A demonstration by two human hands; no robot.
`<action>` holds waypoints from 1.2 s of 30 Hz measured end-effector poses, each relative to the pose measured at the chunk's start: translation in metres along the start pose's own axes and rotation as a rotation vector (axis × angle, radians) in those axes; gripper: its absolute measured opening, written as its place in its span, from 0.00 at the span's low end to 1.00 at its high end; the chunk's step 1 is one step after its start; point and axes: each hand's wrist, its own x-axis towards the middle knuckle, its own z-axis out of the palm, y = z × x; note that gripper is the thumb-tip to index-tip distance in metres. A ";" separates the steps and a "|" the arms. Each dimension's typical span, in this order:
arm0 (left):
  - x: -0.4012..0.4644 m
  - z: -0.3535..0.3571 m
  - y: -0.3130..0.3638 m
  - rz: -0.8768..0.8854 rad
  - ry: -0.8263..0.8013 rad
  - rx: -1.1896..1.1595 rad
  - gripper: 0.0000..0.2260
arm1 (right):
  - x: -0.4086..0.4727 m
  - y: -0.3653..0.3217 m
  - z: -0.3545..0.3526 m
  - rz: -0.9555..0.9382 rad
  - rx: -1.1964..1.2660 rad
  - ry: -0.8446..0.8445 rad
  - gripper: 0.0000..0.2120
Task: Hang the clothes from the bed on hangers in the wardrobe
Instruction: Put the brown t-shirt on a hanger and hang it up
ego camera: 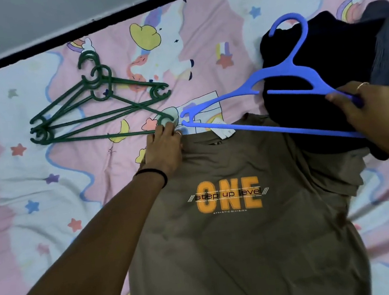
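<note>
Brown tee (248, 238) flat mid-bed, left hand (164, 148) fingers flat, pressing its shoulder; right hand (369, 106) grips blue hanger (250, 89), probably above the collar. Green hangers (100, 109) near the bed's (22, 193) far edge.

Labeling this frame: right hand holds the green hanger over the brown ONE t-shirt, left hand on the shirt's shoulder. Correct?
One thing is wrong: the hanger in the right hand is the blue hanger, not a green one. The green hangers lie untouched in a pile on the bedsheet. The rest stands: the left hand rests on the shoulder of the brown ONE t-shirt. The head view shows it.
</note>
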 end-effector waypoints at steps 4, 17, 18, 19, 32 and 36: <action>0.005 -0.002 -0.001 -0.092 -0.053 -0.074 0.15 | 0.003 0.001 -0.001 -0.021 -0.007 0.013 0.28; -0.001 -0.006 -0.023 -0.023 0.049 -0.529 0.05 | 0.016 -0.001 -0.004 -0.207 -0.019 -0.003 0.25; -0.002 -0.009 -0.024 -0.009 0.065 -0.564 0.05 | 0.018 -0.001 -0.004 -0.235 -0.022 0.001 0.25; -0.003 -0.011 -0.025 -0.001 0.085 -0.594 0.05 | 0.019 -0.002 -0.004 -0.265 -0.024 0.002 0.25; -0.004 -0.042 -0.022 -0.002 0.014 -0.881 0.05 | 0.055 -0.054 0.041 -0.475 0.033 -0.112 0.20; -0.004 -0.040 -0.025 0.005 -0.043 -0.993 0.05 | 0.068 -0.077 0.069 -0.513 0.060 -0.183 0.19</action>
